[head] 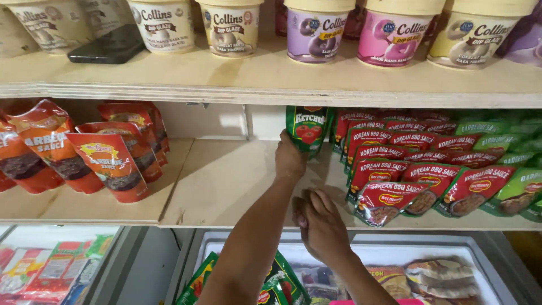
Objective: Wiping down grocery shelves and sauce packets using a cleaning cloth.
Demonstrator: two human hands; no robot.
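The left hand (289, 159) reaches up and back onto the middle plywood shelf (226, 181), its grip closed around the lower edge of a green ketchup pouch (307, 127) printed with red tomatoes, which stands upright at the back of the shelf, just under the shelf above and just left of the rows of red sauce pouches (395, 169). The right hand (319, 223) hangs lower, near the shelf's front edge, fingers curled loosely with nothing visibly in them; whether it touches the board I cannot tell. Right of the red pouches stand green sauce pouches (508, 186). On the left part of the same shelf, well apart from the hands, stand red-orange barbecue sauce pouches (107, 158). The upper shelf (271, 79) carries a row of tubs (316, 31) in cream, purple and pink, and a dark phone (107, 46) lies between them at the left. Below the forearms, more green pouches (282, 285) show in front of a chest freezer (485, 265) with packets under its glass lid.
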